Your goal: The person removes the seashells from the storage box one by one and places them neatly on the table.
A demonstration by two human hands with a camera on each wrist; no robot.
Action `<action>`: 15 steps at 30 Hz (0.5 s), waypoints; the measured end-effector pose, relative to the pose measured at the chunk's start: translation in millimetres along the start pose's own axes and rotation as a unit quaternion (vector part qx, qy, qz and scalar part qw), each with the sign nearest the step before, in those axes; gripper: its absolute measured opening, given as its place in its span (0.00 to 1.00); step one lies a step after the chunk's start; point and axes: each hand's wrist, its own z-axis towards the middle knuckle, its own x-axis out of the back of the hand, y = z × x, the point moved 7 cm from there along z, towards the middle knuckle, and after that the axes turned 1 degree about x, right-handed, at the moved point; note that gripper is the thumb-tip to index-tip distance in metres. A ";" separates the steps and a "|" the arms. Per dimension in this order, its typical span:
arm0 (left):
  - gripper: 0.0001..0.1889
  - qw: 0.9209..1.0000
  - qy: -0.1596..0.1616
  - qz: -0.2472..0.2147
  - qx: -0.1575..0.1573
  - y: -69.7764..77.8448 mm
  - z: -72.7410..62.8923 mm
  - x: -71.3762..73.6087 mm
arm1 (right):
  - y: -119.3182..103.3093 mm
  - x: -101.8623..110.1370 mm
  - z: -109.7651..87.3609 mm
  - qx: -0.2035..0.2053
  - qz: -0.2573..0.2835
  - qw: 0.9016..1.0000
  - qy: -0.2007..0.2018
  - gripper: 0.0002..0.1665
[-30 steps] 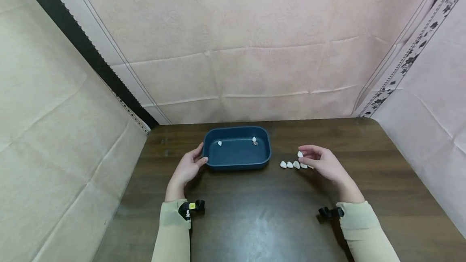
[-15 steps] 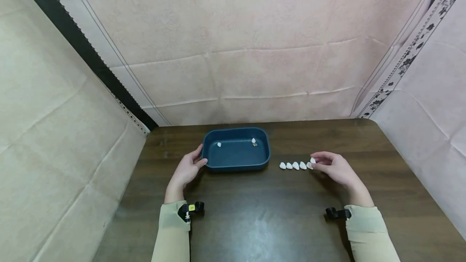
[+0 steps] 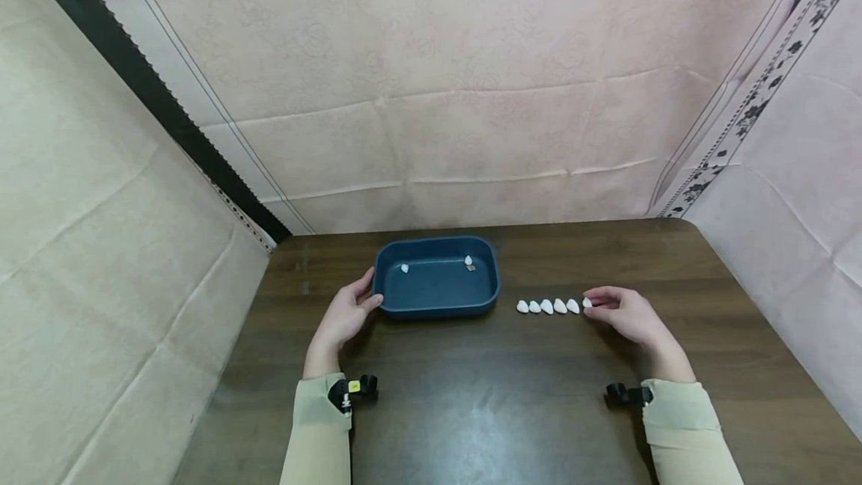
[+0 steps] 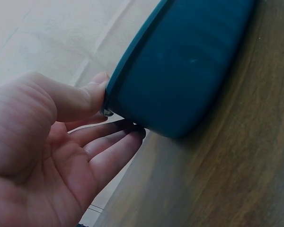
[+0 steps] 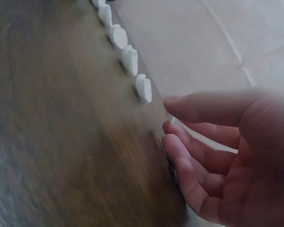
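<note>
A row of small white shells (image 3: 547,307) lies on the wooden table, and their ridged edges show in the right wrist view. At the row's right end my right hand (image 3: 622,314) pinches one more white shell (image 3: 587,303) between thumb and fingertips, low at the table; in the right wrist view the thumb and fingers mostly hide it. My left hand (image 3: 345,313) holds the left end of a dark blue rectangular tray (image 3: 438,313), thumb at its rim and fingers against its side. Inside the tray are a white shell (image 3: 405,268) on the left and another (image 3: 468,260) on the right.
Beside the tray's right-hand shell lies a small brownish piece (image 3: 471,268), too small to identify. Pale cloth hangs behind the wooden table (image 3: 471,380) and along both sides. Each wrist carries a black camera mount.
My right hand has moved right and slightly towards me, carrying the shell from above the row to its right end. The left hand and tray have stayed in place.
</note>
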 end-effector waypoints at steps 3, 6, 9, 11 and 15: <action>0.34 1.000 0.001 -0.001 0.001 0.0 -0.4 -0.1 | 2.5 -1.4 0.3 -0.005 -0.002 1.000 -0.004 0.26; 0.34 1.000 0.001 -0.003 0.000 0.5 -0.7 -0.4 | 3.3 -2.7 1.0 -0.006 -0.006 1.000 -0.004 0.26; 0.34 1.000 0.000 -0.004 0.000 0.6 -0.8 -0.3 | 4.4 -3.2 1.8 -0.010 -0.010 1.000 0.000 0.25; 0.34 1.000 0.000 -0.005 0.001 0.6 -0.9 -0.4 | 4.4 -3.4 2.1 -0.010 -0.015 1.000 0.004 0.25; 0.34 1.000 0.000 -0.006 -0.001 0.9 -0.9 0.0 | 2.9 -4.4 2.4 -0.010 -0.026 1.000 0.011 0.23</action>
